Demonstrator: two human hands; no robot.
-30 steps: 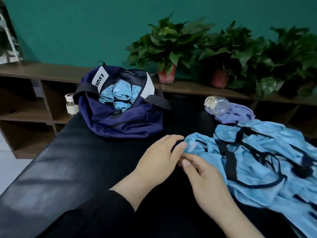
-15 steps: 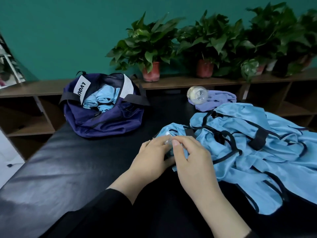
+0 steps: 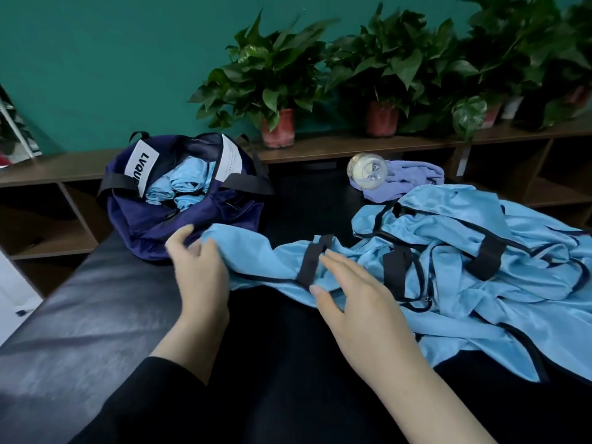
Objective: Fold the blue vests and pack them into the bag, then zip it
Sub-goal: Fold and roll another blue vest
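Nearest the camera, a person in a black sleeve (image 3: 150,398) is working over a black padded table (image 3: 80,315). The left hand (image 3: 200,267) is gripping the edge of a blue vest (image 3: 266,261), fingers curled round the cloth just in front of the bag. The right hand (image 3: 355,299) is resting flat on the same vest, fingers straight and spread, beside a black strap (image 3: 312,264) sewn across it. To the right, a pile of blue vests (image 3: 480,267) with black trim is lying loose on the table, running off toward the near right edge. Farther back on the left, a navy bag (image 3: 179,219) is sitting open with rolled blue vests (image 3: 185,184) packed inside, its zip undone. Behind the pile, a clear bottle (image 3: 366,171) is lying against a purple cloth (image 3: 413,181). Beyond, potted plants (image 3: 272,84) are standing on a wooden shelf (image 3: 320,149) along a green wall (image 3: 112,59).
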